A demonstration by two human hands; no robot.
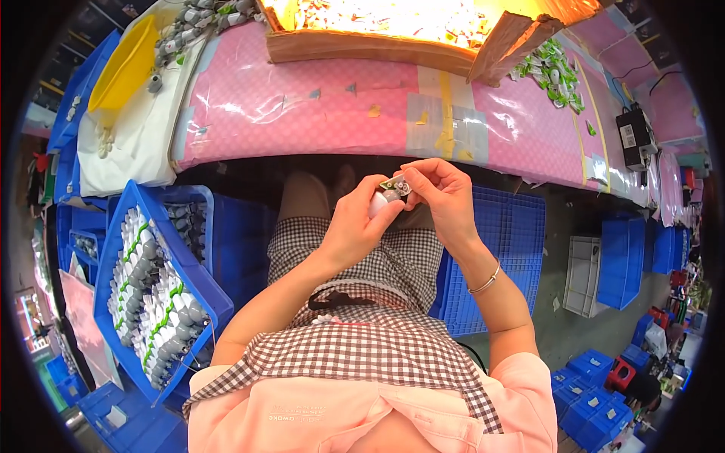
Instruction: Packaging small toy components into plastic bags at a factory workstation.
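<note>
**Fine finger work in mid-air**

The small, rounded white-and-grey plastic piece with a green edge point(379, 202) is off the surface, held up between both hands above the lap of a black-and-white checked apron point(347, 260). The left hand point(355, 215) has its grip closed around the body, thumb on the near side. The right hand point(442, 198) makes a narrow pinch with thumb and forefinger at the upper end, where small round details show; the fingers hide the exact contact.

The step in hand looks like close handling of that end, fitting or adjusting it; which of the two, I cannot tell. As I judge it, the next move calls for the left grip to keep the body steady while the right fingertips work with light, precise pressure.

Ahead lies a surface covered in pink patterned sheeting point(302, 113), bearing a brightly lit brown box of small parts point(362, 47) and, to the right, a loose heap of green-and-white pieces point(557, 79). On the left, a tilted blue plastic crate point(219, 302) holds similar white-and-grey pieces in rows lined with green.
</note>
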